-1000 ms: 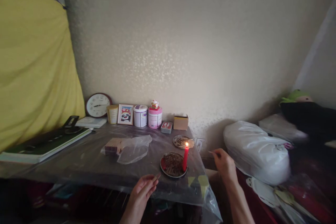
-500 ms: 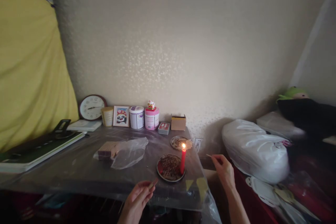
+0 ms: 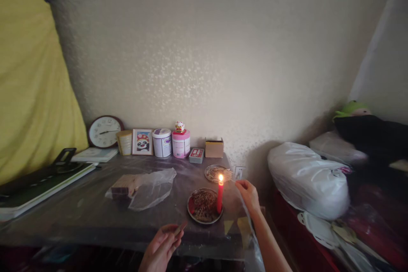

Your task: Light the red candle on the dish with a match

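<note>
My left hand (image 3: 162, 247) is closed around a small matchbox (image 3: 180, 228), low in front of the table edge. To the right of the lit red candle (image 3: 219, 197), my right hand (image 3: 249, 195) pinches a thin matchstick (image 3: 233, 181), its tip pointing left toward the flame. The stick is hard to make out against the background. The candle stands upright on the right side of a round metal plate (image 3: 205, 222) covered with dark burnt bits. Behind the flame, a second plate (image 3: 210, 167) bears a pile of pale sticks.
A plastic-wrapped pack (image 3: 123, 187) lies at the table's left middle. Along the wall stand a clock (image 3: 105, 131), a picture frame (image 3: 143, 142), two tins (image 3: 162, 143), a card box (image 3: 196, 155) and an open cardboard box (image 3: 214, 148). White bags (image 3: 306, 178) sit at right.
My right hand has moved left with the matchstick, closer to the candle flame. My left hand still holds the matchbox. The view has shifted slightly.
</note>
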Demonstrator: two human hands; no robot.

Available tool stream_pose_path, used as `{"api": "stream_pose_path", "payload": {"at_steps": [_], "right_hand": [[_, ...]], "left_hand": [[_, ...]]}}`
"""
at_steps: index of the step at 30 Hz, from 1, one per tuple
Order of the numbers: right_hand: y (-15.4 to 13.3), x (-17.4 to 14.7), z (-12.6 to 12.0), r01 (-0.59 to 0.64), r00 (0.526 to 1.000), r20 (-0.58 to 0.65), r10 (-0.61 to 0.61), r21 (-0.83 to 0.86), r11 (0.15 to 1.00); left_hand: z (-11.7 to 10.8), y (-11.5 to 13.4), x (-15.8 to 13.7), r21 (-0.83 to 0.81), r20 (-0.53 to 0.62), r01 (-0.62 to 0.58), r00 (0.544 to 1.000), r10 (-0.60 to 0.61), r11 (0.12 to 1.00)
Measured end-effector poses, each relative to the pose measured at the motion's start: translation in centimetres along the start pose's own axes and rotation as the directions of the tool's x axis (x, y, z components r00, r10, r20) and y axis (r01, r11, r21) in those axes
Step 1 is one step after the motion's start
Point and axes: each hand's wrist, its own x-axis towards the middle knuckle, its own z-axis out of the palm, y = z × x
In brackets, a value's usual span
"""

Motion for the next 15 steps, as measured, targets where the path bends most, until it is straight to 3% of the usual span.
{"api": "stream_pose_path", "payload": {"at_steps": [7, 15], "right_hand": [[-1.0, 1.5, 2.7, 0.092, 0.994, 0.083, -0.068, -0.335, 0.938], [-0.6, 3.2, 5.5, 0.159, 0.984, 0.143, -0.104, -0.470, 0.868]], "left_hand": [[-0.8, -0.7, 0.9, 0.044, -0.023, 0.006, 1.000, -0.005, 0.999], [-2.1, -0.9, 1.7, 0.046, 0.015, 0.034, 0.999, -0.035, 0.998]]}}
